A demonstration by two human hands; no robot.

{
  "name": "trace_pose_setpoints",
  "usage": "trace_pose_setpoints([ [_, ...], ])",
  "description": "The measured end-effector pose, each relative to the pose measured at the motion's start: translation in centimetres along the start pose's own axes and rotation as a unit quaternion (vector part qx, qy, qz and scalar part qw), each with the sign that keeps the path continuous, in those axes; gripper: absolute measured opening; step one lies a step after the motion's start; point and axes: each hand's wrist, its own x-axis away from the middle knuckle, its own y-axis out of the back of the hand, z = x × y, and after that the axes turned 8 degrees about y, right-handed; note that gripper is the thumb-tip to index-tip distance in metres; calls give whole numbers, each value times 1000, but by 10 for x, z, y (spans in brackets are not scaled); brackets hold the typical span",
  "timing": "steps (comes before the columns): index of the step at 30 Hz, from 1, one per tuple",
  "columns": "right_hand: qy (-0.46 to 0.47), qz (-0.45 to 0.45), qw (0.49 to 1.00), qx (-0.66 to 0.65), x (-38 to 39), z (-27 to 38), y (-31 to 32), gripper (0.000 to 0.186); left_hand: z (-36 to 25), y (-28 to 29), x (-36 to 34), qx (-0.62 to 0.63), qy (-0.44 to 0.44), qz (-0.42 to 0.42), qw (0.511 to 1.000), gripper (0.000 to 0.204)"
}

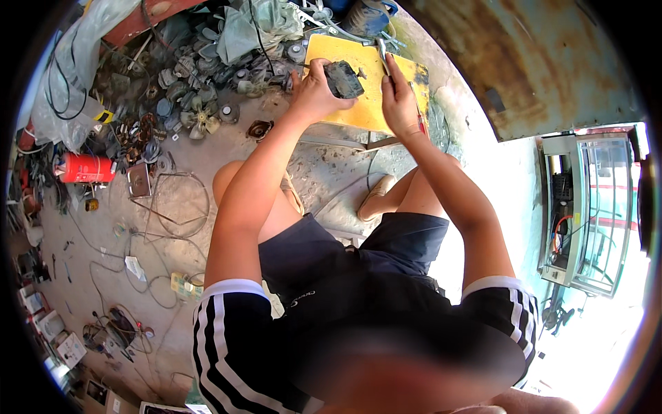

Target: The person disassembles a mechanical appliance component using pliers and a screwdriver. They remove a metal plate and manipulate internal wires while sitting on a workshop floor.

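My left hand [318, 96] is closed around a dark, blocky part [344, 79], with a grimy grey-black face, at the left side of a yellow stool top [376, 110]. My right hand [401, 103] grips a silver hand tool [383, 54] over the stool's right side. The tool points away from me and has a narrow shaft; its exact kind is hard to make out. Between the two hands, a small dark piece [361, 72] shows on the yellow surface. A thin tool with some red [421, 123] lies beside my right wrist, at the stool's edge.
Motor parts and a fan wheel [202, 121] are heaped at the far left, near a red cylinder [86, 168]. A wire frame [181, 207] and cables lie on the floor. A rusty metal panel [524, 69] stands far right, with a glass-fronted cabinet [562, 207] nearer.
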Motion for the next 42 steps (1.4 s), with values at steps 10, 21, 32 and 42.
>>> trace_pose_setpoints([
  [10, -109, 237, 965, 10, -46, 41, 42, 42, -5, -1, 8, 7, 16, -5, 1000, 98],
  [21, -261, 382, 887, -11, -87, 91, 39, 44, 0, -3, 10, 9, -7, -33, 999, 97],
  [32, -108, 566, 770, 274, -177, 139, -10, 13, -1, -5, 12, 17, -32, -61, 997, 93],
  [42, -270, 710, 592, 269, -237, 126, -63, 20, -3, -8, 11, 21, -54, -75, 996, 90],
])
